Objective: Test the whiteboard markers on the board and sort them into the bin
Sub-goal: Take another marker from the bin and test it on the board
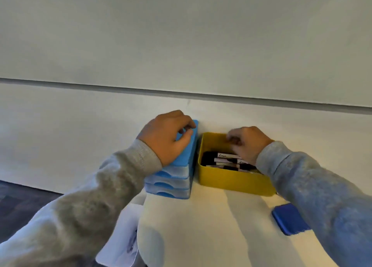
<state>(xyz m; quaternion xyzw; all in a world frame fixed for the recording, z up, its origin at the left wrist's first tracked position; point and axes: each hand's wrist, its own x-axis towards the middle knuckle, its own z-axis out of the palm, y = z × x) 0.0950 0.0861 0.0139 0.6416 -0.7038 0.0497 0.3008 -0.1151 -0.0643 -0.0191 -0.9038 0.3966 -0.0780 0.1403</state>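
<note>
1. Nearest, a dark blue eraser (287,219) lies on the pale table (201,226), partly under the right sleeve; papers (122,240) overhang the table's left edge.
2. The left hand (167,138) rests on the blue drawer stack (175,176), fingers curled at its top edge; whether they pinch anything I cannot tell.
3. The right hand (245,144) reaches into the yellow bin (231,181), fingers curled and blurred; I cannot tell if they hold a marker.
4. The markers (225,160) lie flat inside that bin, jumbled together. They should be light, stiff and smooth; pinch one mid-barrel, clear of the cap.
5. Farthest, the whiteboard (181,35) hangs on the wall above.
</note>
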